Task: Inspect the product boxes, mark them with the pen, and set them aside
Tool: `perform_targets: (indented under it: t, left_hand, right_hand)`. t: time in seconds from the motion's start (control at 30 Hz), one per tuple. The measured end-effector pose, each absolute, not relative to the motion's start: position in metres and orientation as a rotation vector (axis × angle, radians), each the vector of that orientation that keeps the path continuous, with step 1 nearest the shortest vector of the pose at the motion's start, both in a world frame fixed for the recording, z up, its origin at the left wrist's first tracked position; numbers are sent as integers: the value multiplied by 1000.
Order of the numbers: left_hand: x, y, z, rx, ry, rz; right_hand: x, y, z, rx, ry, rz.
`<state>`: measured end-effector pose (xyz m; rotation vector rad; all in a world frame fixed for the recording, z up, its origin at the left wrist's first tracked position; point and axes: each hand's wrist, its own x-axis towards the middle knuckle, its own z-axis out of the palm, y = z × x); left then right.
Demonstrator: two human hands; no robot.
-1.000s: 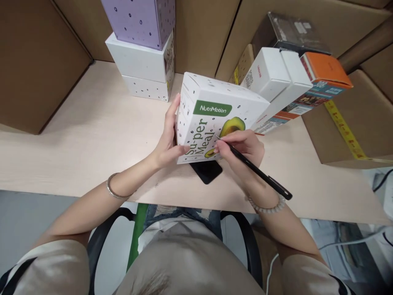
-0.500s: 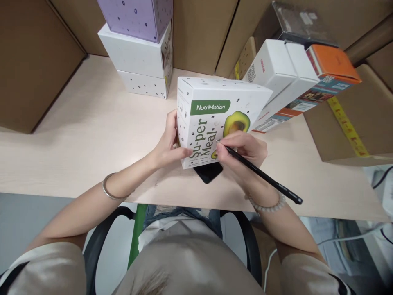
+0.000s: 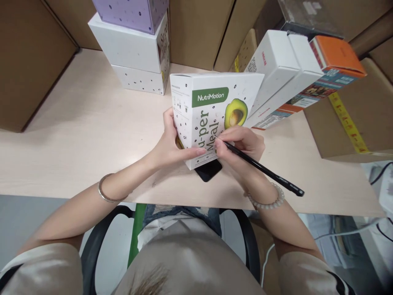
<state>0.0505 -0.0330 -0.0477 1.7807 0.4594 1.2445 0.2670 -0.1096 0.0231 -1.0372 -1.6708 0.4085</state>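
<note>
A white NutriMotion box [image 3: 184, 119] with an avocado picture and green lettering stands tilted over the table. My left hand [image 3: 170, 147] grips its left side and lower edge, the thumb lying across the front. A slim black pen [image 3: 260, 167] is pinched in my right hand [image 3: 241, 145], its tip at the box's front near the word "Meal". Fingers of my right hand rest close to the box's lower right part and hide some of the print. Under the box's bottom edge, a black phone [image 3: 209, 170] lies on the table, partly covered.
White boxes [image 3: 132, 47] with a purple box [image 3: 129, 14] on top stand at the back left. At the back right lean white boxes [image 3: 273, 61] and an orange box [image 3: 340, 53]. Cardboard cartons [image 3: 33, 61] border the table [image 3: 76, 143]. A white cable [image 3: 344, 233] hangs at the right.
The box has turned, so more of its left side shows, and it stands more upright. My left thumb reaches further across the front. The pen stays in my right hand.
</note>
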Motion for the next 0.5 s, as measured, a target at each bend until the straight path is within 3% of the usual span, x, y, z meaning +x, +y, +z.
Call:
perform_targets:
  t: [0.5]
  left_hand:
    - [49,-34,-44,1846,498,1168]
  right_hand:
    - [265,-114,18,-1151,-1639,371]
